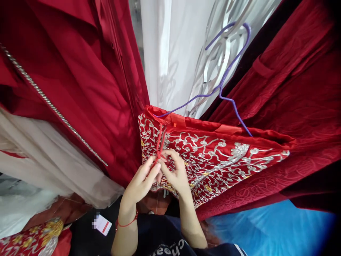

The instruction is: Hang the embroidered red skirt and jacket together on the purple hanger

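We're working w/ 2 bare hands: left hand [140, 177] & right hand [177, 174] are both pinching 1 red cord [159, 142], fingertips closed on it; strand count we're not able to tell. It's running down from the top edge of 1 embroidered red garment [210, 156], which is spreading right in front of us. 1 purple hanger [226, 74] is standing w/ both lower ends inside that top opening. We're wearing 1 red bracelet [128, 224], left wrist. 1 white card [103, 225] is lying low left, & 1 blue fabric [269, 227] is showing low right.
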Demonstrator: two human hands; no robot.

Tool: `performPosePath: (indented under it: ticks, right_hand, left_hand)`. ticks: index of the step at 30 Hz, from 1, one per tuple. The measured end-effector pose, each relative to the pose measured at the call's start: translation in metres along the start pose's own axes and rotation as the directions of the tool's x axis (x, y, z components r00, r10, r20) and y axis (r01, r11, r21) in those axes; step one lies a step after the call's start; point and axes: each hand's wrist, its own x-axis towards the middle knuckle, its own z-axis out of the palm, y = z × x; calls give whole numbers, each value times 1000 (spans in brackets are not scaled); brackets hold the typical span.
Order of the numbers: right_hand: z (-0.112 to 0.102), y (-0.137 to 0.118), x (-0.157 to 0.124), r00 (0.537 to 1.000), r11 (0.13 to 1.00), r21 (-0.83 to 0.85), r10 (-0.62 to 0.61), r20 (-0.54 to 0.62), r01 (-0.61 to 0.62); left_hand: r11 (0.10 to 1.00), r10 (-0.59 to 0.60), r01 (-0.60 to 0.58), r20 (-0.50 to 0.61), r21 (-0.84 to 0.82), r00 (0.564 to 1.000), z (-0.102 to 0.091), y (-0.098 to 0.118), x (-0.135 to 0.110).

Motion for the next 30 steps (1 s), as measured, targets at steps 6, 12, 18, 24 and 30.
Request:
performPosePath:
  ticks: [6, 12, 18, 24, 30]
  right_hand:
    - [-5, 3, 0, 992, 999, -6, 35, -117, -36]
    - [-28, -3, 27, 913, 996, -69, 18, -408, -51]
    - [-57, -25, 47, 823, 957, -272, -76, -563, -98]
    - [-88, -26, 39, 804, 915, -375, -108, -585, -149]
    - [-62, -33, 45, 981, 951, -274, 99, -167, -142]
  left_hand:
    - [935, 269, -217, -162, 282, 949, -24, 3, 12]
    - [819, 523, -387, -274, 423, 807, -43, 32, 47]
    - [767, 631, -468, -385, 438, 674, -61, 50, 81]
    - [788, 613, -433, -487, 438, 623, -85, 45, 85]
    - [753, 619, -514, -175, 410, 766, -49, 46, 91]
